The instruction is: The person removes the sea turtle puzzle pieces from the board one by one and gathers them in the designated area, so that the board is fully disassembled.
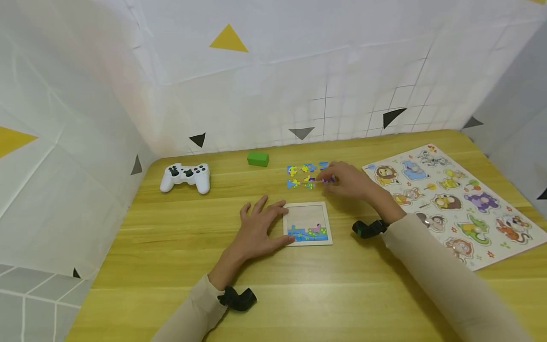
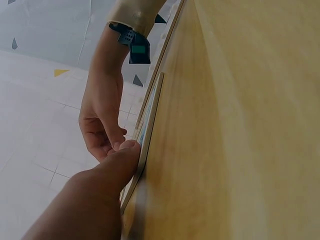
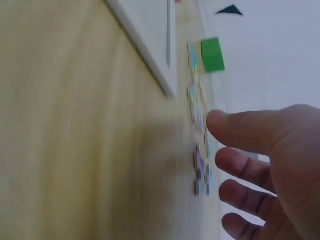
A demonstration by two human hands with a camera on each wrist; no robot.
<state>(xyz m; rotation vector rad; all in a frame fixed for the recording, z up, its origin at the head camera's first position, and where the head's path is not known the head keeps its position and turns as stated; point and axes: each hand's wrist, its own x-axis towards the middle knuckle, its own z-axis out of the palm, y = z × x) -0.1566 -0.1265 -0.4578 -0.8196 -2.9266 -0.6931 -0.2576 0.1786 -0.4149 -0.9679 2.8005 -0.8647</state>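
Note:
A small square wooden puzzle tray (image 1: pixel 305 204) lies on the table, its lower part filled with blue and green picture pieces (image 1: pixel 307 234). My left hand (image 1: pixel 258 230) rests at the tray's left side with spread fingers, the thumb on the lower left corner and a fingertip at the upper left edge. Beyond the tray lie several loose jigsaw pieces (image 1: pixel 292 170) in rows. Over the right end of these pieces hovers my right hand (image 1: pixel 348 179). In the right wrist view its thumb (image 3: pixel 240 127) stands apart from the bent fingers, and nothing shows between them.
A white game controller (image 1: pixel 185 177) lies at the back left, and a green block (image 1: pixel 258 159) sits behind the loose pieces. On the right, a large animal puzzle board (image 1: pixel 433 187) reaches under the right forearm's side. A white patterned cloth wall (image 1: pixel 265 104) borders the table's back.

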